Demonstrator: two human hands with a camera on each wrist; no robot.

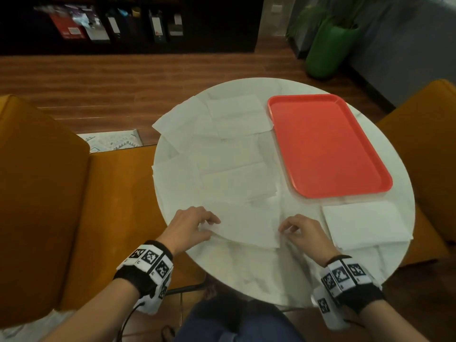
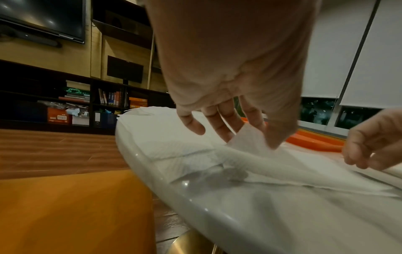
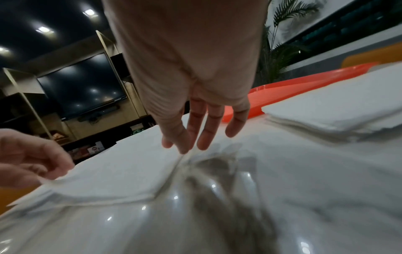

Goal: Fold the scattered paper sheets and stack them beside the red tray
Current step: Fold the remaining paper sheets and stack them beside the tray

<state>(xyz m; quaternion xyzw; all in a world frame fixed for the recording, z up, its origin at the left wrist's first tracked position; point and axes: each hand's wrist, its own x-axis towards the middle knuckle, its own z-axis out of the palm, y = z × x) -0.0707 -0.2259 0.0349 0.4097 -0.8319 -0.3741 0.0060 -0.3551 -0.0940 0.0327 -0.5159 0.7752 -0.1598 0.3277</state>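
Observation:
A white paper sheet (image 1: 246, 224) lies at the near edge of the round white table (image 1: 246, 272). My left hand (image 1: 197, 224) pinches its left corner (image 2: 248, 137) between thumb and fingers, lifted slightly. My right hand (image 1: 296, 229) pinches the sheet's right edge (image 3: 182, 153) with thumb and forefinger, the other fingers straight. Several more unfolded sheets (image 1: 222, 144) are spread over the table's left half. The red tray (image 1: 325, 144) sits at the right, empty. A stack of folded sheets (image 1: 365, 224) lies just in front of the tray, right of my right hand.
Orange chairs stand to the left (image 1: 42, 193) and right (image 1: 424, 134) of the table. A green plant pot (image 1: 330, 50) is on the wooden floor beyond. Dark shelves (image 1: 123, 23) line the far wall. My knees (image 1: 234, 322) are under the near edge.

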